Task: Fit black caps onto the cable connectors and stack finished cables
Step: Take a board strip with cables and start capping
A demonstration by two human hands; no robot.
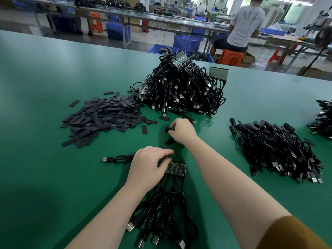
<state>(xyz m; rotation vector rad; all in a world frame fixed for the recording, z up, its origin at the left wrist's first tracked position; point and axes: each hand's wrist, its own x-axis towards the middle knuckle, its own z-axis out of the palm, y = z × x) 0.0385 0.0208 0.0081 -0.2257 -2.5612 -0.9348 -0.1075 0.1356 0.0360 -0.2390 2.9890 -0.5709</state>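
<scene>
On the green table (53,90), my right hand (181,130) pinches a flat black cap (168,129) just in front of the big heap of uncapped cables (181,87). My left hand (149,164) grips the small board end of a cable (169,156), whose cord and USB plug (106,159) trail to the left. Under that hand lies a strip of joined connector boards (177,168), their cables (161,209) running toward me. A pile of loose black caps (102,117) lies at the left. Finished capped cables (274,148) are stacked at the right.
A second stack of cables (323,117) sits at the far right edge. A few stray caps (144,129) lie between the cap pile and my hands. Beyond the table a seated person (242,24) works at another bench, with blue crates (186,42) and orange stools on the floor.
</scene>
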